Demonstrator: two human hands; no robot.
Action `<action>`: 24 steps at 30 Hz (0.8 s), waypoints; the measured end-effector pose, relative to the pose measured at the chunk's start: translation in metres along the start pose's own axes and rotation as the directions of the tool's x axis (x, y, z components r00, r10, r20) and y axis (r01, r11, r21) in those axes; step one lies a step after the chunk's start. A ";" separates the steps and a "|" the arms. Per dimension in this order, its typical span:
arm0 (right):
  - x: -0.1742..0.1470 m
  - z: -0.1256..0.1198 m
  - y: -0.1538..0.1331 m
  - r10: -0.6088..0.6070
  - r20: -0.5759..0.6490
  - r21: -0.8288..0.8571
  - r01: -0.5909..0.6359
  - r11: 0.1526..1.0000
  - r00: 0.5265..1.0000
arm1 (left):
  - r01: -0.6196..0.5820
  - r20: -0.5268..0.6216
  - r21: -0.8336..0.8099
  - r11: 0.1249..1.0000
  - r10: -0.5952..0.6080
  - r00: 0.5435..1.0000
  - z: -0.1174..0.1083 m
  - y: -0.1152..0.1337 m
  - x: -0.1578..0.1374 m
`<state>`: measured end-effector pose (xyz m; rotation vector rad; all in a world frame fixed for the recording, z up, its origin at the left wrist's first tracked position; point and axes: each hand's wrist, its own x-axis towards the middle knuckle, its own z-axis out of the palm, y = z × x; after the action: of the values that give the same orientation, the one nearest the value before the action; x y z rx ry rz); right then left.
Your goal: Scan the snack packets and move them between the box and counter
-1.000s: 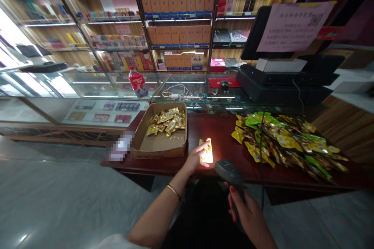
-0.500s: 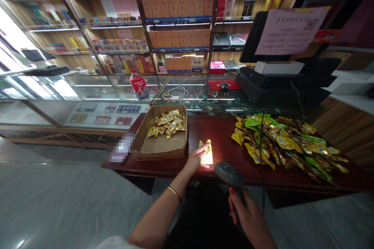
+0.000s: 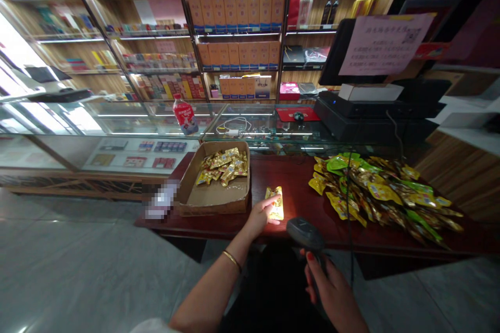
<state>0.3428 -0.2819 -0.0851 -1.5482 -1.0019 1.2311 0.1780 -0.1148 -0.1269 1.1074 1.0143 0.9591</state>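
Note:
My left hand (image 3: 260,218) holds a small gold snack packet (image 3: 278,207) against the dark red table, its fingers lying over the packet's left side. A bright patch of light falls on that packet. In my right hand (image 3: 328,281) is a black barcode scanner (image 3: 307,233), gripped by the handle, its head turned toward the packet and a short distance from it. Left of my left hand stands a shallow cardboard box (image 3: 213,203) with several gold packets (image 3: 224,166) inside. A large heap of yellow, gold and green packets (image 3: 375,187) lies to the right.
A black cable (image 3: 349,218) hangs down in front of the heap. Behind the table (image 3: 285,166) is a glass counter with a red bottle (image 3: 185,114), a mouse (image 3: 299,116) and a monitor bearing a paper sign (image 3: 385,44). Stocked shelves line the wall.
The view has shifted very slightly. Both hands, the packet and the scanner stay almost where they were; a right fingertip now shows more beside the scanner's handle.

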 end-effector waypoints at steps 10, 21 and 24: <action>-0.006 -0.007 -0.003 0.003 0.027 -0.044 -0.002 0.999 1.000 | -0.041 -0.030 0.046 0.998 0.042 0.999 0.003 0.000 -0.002; -0.009 -0.012 -0.002 0.016 0.031 0.003 -0.016 1.000 0.999 | -0.067 -0.048 0.018 0.998 0.068 0.997 0.003 0.000 -0.003; -0.012 -0.011 -0.004 0.011 0.028 0.003 -0.011 1.000 1.000 | -0.078 -0.048 0.000 0.997 0.078 0.996 0.003 -0.002 -0.002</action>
<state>0.3514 -0.2942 -0.0769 -1.5400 -1.0098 1.2642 0.1801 -0.1178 -0.1279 1.1339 1.0146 1.0538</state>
